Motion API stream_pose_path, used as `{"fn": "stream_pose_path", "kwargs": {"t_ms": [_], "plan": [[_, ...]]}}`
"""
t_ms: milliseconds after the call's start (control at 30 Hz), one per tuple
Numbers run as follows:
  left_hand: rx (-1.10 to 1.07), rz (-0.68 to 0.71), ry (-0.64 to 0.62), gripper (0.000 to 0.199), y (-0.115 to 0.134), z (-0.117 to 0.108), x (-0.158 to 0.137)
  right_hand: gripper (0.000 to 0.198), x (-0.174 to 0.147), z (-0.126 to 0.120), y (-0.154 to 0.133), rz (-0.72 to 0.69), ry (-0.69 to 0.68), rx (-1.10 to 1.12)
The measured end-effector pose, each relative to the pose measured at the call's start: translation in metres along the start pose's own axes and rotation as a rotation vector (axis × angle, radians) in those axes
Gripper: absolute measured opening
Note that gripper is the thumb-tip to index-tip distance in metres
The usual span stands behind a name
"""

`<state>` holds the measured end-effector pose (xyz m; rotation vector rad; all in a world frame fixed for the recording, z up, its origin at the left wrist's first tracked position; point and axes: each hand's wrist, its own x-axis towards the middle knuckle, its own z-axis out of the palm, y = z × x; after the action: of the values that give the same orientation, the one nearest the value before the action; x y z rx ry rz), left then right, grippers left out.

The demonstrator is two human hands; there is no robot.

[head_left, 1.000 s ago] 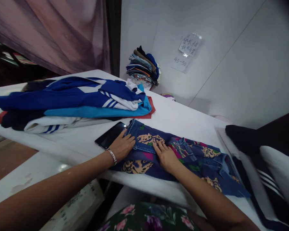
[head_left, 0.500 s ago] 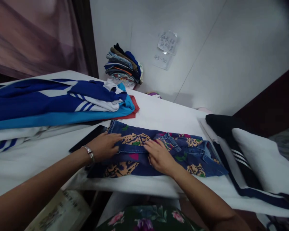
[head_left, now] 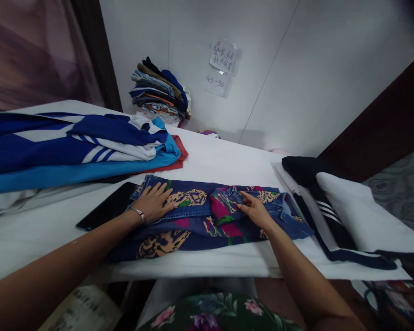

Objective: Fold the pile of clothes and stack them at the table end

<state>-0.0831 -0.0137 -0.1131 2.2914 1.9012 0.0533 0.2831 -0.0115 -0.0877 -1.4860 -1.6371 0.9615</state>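
Note:
A blue denim jacket (head_left: 193, 232) with tan leopard-like patches and pink and green print lies lengthwise on the white-covered table. Its collar end points right, and a sleeve (head_left: 224, 207) lies folded over the middle. My left hand (head_left: 153, 202), with a silver bracelet at the wrist, is spread flat on the jacket's left end. At the sleeve's cuff, my right hand (head_left: 257, 210) has thumb and fingers drawn together on the fabric. A dark flat piece (head_left: 105, 207) sticks out from beneath the jacket on the left.
Blue-and-white garments (head_left: 55, 142) are heaped on the left. A folded clothes stack (head_left: 160, 89) stands by the wall. Black and white clothing (head_left: 348, 211) lies on the right. Handwritten paper signs (head_left: 222, 57) hang on the wall. The white table's (head_left: 224, 158) front edge is close to my body.
My left hand has flattened on the jacket's left end. My right hand has moved right to the cuff, and the sleeve now spreads wider over the middle. The view has shifted slightly right.

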Motion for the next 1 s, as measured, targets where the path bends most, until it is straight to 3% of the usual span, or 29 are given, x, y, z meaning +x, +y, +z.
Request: {"fn": "stream_pose_path", "kwargs": {"t_ms": [133, 233, 367, 467, 533, 600, 667, 800, 933, 1000], "plan": [[0.003, 0.01, 0.007, 0.072, 0.002, -0.003, -0.001, 0.056, 0.003, -0.006, -0.035, -0.038, -0.013, 0.383], [0.008, 0.013, 0.01, 0.072, 0.002, -0.003, -0.001, 0.053, 0.012, -0.003, -0.07, -0.116, 0.006, 0.53], [0.03, 0.01, -0.008, 0.072, 0.003, -0.004, -0.001, 0.054, 0.028, 0.035, -0.11, -0.263, -0.109, 0.523], [0.023, 0.014, -0.008, 0.069, 0.004, -0.007, -0.002, 0.066, 0.029, 0.083, -0.119, -0.404, -0.355, 0.348], [0.028, 0.012, 0.007, 0.066, 0.003, -0.011, -0.006, 0.063, 0.025, 0.108, -0.115, -0.553, -0.498, 0.142], [0.041, -0.018, 0.051, 0.063, 0.0, -0.017, -0.014, 0.05, 0.021, 0.121, -0.107, -0.682, -0.542, -0.07], [0.038, -0.065, 0.125, 0.061, -0.007, -0.021, -0.027, 0.041, 0.019, 0.12, -0.098, -0.738, -0.492, -0.225], [-0.082, -0.148, 0.2, 0.06, -0.019, -0.02, -0.06, 0.048, 0.025, 0.105, -0.081, -0.689, -0.305, -0.462], [-0.195, -0.244, 0.233, 0.065, -0.02, -0.014, -0.083, 0.064, 0.032, 0.109, -0.061, -0.553, -0.482, -0.743], [-0.226, -0.279, 0.263, 0.064, -0.017, -0.015, -0.089, 0.068, 0.033, 0.114, -0.055, -0.512, -0.574, -0.774]]}}
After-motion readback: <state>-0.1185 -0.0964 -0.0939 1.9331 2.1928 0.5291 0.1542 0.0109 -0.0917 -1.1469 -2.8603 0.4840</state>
